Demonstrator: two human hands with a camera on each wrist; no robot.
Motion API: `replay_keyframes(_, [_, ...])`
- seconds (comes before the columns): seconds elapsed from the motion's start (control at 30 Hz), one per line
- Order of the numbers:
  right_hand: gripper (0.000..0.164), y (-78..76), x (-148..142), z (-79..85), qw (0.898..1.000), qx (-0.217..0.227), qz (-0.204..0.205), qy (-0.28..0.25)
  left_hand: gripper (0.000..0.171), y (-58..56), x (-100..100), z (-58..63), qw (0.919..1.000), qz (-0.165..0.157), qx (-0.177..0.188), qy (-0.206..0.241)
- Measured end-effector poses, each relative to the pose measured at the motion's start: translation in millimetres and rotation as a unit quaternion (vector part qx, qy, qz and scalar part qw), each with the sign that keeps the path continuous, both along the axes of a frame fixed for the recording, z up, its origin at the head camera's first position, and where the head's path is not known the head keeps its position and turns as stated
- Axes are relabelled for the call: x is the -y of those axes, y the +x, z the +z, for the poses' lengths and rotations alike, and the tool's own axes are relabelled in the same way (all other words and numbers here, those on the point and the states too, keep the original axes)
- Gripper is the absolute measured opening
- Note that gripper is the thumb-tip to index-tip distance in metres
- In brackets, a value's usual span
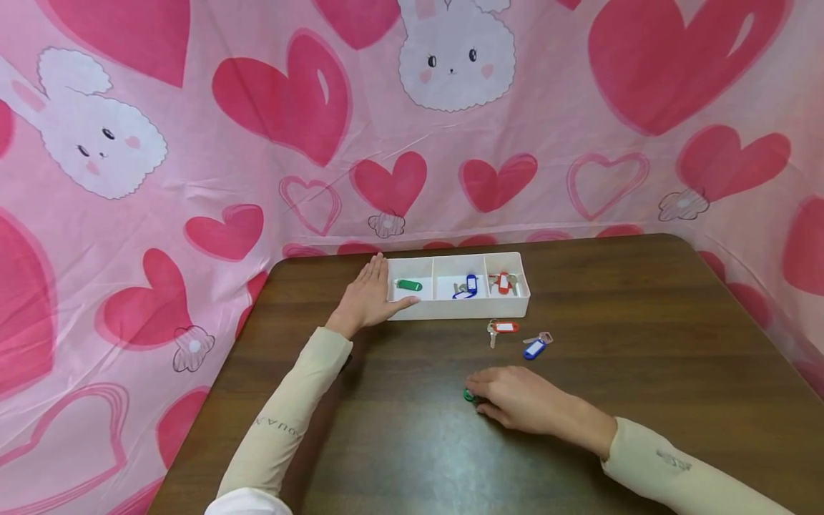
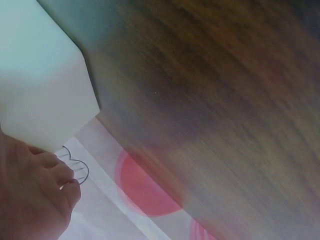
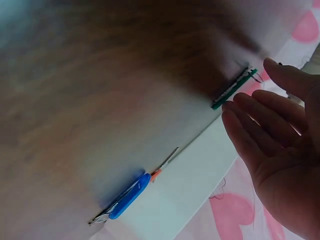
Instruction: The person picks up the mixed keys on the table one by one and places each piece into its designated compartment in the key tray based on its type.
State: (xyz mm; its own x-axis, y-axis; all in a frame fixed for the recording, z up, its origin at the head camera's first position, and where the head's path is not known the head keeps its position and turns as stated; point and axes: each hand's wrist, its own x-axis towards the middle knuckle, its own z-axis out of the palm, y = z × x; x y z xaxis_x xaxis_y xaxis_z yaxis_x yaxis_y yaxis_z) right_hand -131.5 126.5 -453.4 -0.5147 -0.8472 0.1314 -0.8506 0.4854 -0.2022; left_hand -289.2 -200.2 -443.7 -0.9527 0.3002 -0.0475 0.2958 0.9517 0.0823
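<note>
A white three-compartment tray [image 1: 458, 309] stands near the table's back edge. My left hand [image 1: 367, 297] rests against its left end, fingers along the side and thumb over the front rim. In the left wrist view, bent fingers show beside the white wall. The left compartment holds a green key tag [image 1: 409, 285], the middle one blue key tags [image 1: 472, 284], the right one a red key tag [image 1: 503, 282] with keys. My right hand [image 1: 521, 399] hovers low over another green key tag [image 3: 232, 91], thumb and fingers spread apart near it; the tag looks flat on the table.
In front of the tray lie a red-tagged key [image 1: 506, 327] and a blue-tagged key [image 1: 534, 349], both ahead of my right hand. The brown wooden table [image 1: 399, 429] meets a pink heart-and-rabbit cloth [image 1: 444, 157] behind and at the sides.
</note>
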Motion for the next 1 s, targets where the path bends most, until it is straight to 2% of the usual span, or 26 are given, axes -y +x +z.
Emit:
replay_keyframes(0.13, [0.025, 1.0, 0.2, 0.0, 1.000, -0.018, 0.005, 0.016, 0.122, -0.1, 0.0, 0.3, 1.0000, 0.000, 0.000, 0.000])
replay_keyframes(0.37, [0.027, 1.3, 2.0, 1.7, 0.999, -0.015, 0.002, 0.035, 0.123, -0.6, -0.4, 0.7, 1.0000, 0.001, 0.003, 0.002])
replay_keyframes(0.73, [0.008, -0.3, 4.2, 0.4, 0.999, -0.032, 0.013, 0.024, 0.122, 0.2, -0.7, 2.7, 0.9999, 0.001, 0.011, 0.007])
replay_keyframes(1.0, [0.007, 0.8, 4.5, 0.6, 0.998, -0.053, 0.017, 0.031, 0.122, 0.5, -0.4, 2.2, 0.9999, 0.001, 0.010, 0.004])
